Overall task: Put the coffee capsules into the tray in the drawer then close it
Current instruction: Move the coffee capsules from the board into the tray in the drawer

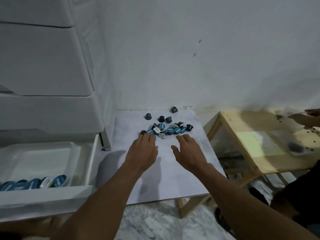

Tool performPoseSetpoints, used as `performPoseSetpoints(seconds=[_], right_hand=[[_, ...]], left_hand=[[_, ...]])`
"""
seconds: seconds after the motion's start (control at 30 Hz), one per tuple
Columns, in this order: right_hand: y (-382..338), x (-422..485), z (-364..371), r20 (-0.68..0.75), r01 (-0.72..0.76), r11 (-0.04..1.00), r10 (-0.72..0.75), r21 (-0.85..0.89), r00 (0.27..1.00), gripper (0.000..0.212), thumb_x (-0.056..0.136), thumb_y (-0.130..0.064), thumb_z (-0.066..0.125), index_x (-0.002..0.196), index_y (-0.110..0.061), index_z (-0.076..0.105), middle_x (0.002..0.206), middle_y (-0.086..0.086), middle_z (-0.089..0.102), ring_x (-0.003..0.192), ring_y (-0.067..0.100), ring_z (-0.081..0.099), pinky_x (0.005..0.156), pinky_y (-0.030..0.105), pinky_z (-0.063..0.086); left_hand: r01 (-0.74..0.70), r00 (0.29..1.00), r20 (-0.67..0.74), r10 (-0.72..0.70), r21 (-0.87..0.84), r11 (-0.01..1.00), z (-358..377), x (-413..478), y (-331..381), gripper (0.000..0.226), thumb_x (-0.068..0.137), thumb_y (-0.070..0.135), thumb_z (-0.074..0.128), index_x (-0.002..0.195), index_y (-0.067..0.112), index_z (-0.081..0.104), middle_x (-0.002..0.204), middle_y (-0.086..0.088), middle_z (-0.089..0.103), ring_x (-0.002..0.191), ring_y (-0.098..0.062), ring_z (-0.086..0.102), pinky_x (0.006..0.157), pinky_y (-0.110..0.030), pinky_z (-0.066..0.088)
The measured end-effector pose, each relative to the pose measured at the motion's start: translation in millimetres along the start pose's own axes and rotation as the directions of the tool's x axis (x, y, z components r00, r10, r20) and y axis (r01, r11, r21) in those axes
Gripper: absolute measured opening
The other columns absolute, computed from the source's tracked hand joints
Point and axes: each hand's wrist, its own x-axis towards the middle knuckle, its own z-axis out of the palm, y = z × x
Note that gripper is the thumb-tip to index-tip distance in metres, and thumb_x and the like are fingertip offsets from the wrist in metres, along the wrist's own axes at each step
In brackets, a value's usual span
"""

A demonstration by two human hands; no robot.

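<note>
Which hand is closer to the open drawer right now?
Left. The left hand is over the white board by the capsule pile, on the side toward the drawer. The right hand is beside it, farther from the drawer.

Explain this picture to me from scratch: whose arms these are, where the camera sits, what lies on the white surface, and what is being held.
There is no machine here. A person wears a wide-angle camera on the head, so the one picture looks forward and down along their own bare arms. The left hand and right hand are both open, reaching toward a heap of coffee capsules on a white tabletop. Neither hand holds anything; the left fingertips are at the heap's near edge. To the left, a white drawer stands pulled open with a clear tray inside, and a row of capsules already lies along its near side. At the far right, another person's hand is over a wooden table.
</note>
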Motion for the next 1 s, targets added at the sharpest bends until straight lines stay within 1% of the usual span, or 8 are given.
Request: performPoseSetpoints(seconds=[0.13,0.27,0.4,0.5,0.63,0.7,0.8,1.0], right_hand=[[10,25,10,0.060,0.073,0.997,-0.074,0.018,0.995,0.050,0.096,-0.036,0.047,0.137,-0.011,0.041,0.142,0.011,0.044,0.127,0.028,0.043,0.104,0.038,0.039],[5,51,30,0.105,0.135,0.989,-0.141,0.064,0.984,0.050,0.095,-0.034,0.049,0.139,-0.012,0.040,0.141,0.011,0.045,0.127,0.028,0.044,0.105,0.038,0.039],[-2,82,52,0.106,0.180,0.978,-0.191,0.104,0.976,0.043,0.094,-0.027,0.053,0.134,-0.012,0.047,0.136,0.011,0.050,0.123,0.027,0.046,0.103,0.036,0.038],[-5,107,66,0.131,0.195,0.974,-0.209,0.117,0.969,0.038,0.093,-0.018,0.053,0.131,-0.012,0.051,0.132,0.013,0.054,0.119,0.030,0.049,0.099,0.037,0.041],[-4,138,84,0.222,0.247,0.964,-0.263,0.099,0.939,0.036,0.089,-0.009,0.056,0.124,-0.015,0.058,0.125,0.014,0.056,0.108,0.033,0.054,0.091,0.039,0.045],[-2,150,92,0.278,0.267,0.958,-0.286,0.108,0.917,0.038,0.086,-0.005,0.056,0.122,-0.018,0.060,0.123,0.014,0.057,0.106,0.034,0.054,0.088,0.039,0.047],[2,163,103,0.308,0.291,0.945,-0.324,0.148,0.895,0.038,0.081,0.000,0.057,0.115,-0.014,0.065,0.115,0.018,0.061,0.099,0.039,0.058,0.083,0.041,0.051],[2,174,104,0.282,0.304,0.941,-0.335,0.149,0.899,0.033,0.080,0.001,0.056,0.110,-0.009,0.065,0.098,0.018,0.067,0.083,0.037,0.061,0.067,0.036,0.046]], left_hand=[[0.081,0.996,0.042,-0.082,0.029,0.996,17,6,-3,0.036,0.090,0.023,0.049,0.121,0.005,0.050,0.118,-0.014,0.056,0.101,-0.028,0.054,0.084,-0.036,0.047],[0.148,0.985,0.081,-0.152,0.060,0.987,29,15,-20,0.032,0.081,0.019,0.061,0.110,0.004,0.058,0.103,-0.014,0.062,0.089,-0.029,0.060,0.073,-0.037,0.051],[0.133,0.981,0.130,-0.142,0.076,0.988,47,34,-40,0.033,0.091,0.023,0.051,0.119,0.006,0.051,0.114,-0.012,0.057,0.100,-0.025,0.054,0.083,-0.034,0.048],[0.123,0.980,0.151,-0.129,0.047,0.991,64,53,-52,0.030,0.093,0.024,0.047,0.118,0.008,0.051,0.115,-0.010,0.056,0.100,-0.023,0.054,0.084,-0.032,0.047],[0.108,0.960,0.258,-0.107,0.008,0.994,93,74,-66,0.027,0.095,0.023,0.036,0.116,0.013,0.050,0.117,-0.007,0.056,0.102,-0.023,0.053,0.084,-0.033,0.047],[0.151,0.946,0.297,-0.132,-0.040,0.988,103,83,-71,0.028,0.095,0.025,0.041,0.119,0.014,0.051,0.118,-0.007,0.055,0.104,-0.024,0.054,0.088,-0.036,0.048],[0.207,0.932,0.324,-0.159,-0.119,0.971,114,90,-77,0.030,0.094,0.024,0.046,0.121,0.014,0.052,0.119,-0.008,0.055,0.108,-0.026,0.054,0.090,-0.039,0.048],[0.209,0.957,0.251,-0.144,-0.255,0.944,123,96,-88,0.027,0.087,0.016,0.056,0.113,0.012,0.059,0.109,-0.008,0.061,0.098,-0.026,0.058,0.087,-0.035,0.048]])
